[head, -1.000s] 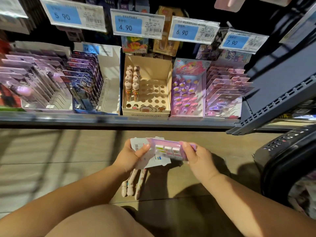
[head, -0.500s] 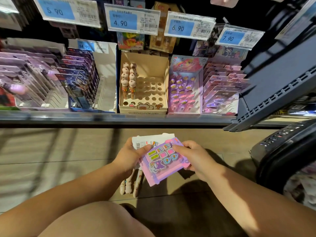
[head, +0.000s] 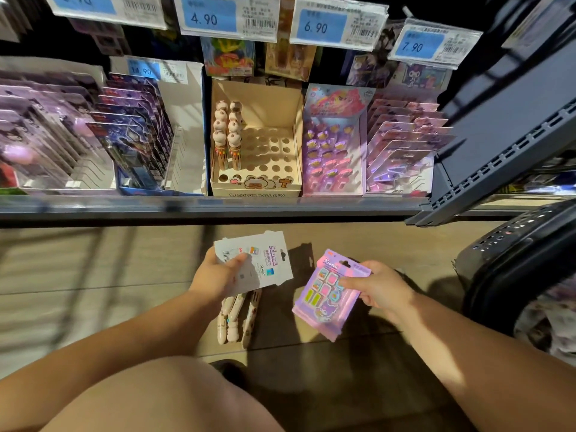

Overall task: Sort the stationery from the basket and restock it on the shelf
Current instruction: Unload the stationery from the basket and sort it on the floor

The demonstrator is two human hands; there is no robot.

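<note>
The step in hand looks like sorting, with the goods split between the two hands ahead of placing them; the left hand [head: 218, 275] is curled, its thumb pinching a white-backed card pack [head: 265, 263] turned back-side up, and a few cream character pens [head: 237, 316] hang below it, seemingly tucked under the same fingers, though that grip is hidden; the right hand [head: 380, 288] pinches a purple sticker pack [head: 327, 297] by its edge, face up and tilted, held apart from the white pack and low in front of the shelf [head: 218, 207]; the dark basket [head: 511, 254] stands on the floor to the right; judging by colour and shape, the purple pack probably belongs with the row of pink carded packs [head: 402, 145] at the shelf's right end; the next move calls for lifting it over the shelf lip and sliding it upright into a free slot; the pens likely go afterwards into the open holes of the pen box [head: 258, 95].
</note>
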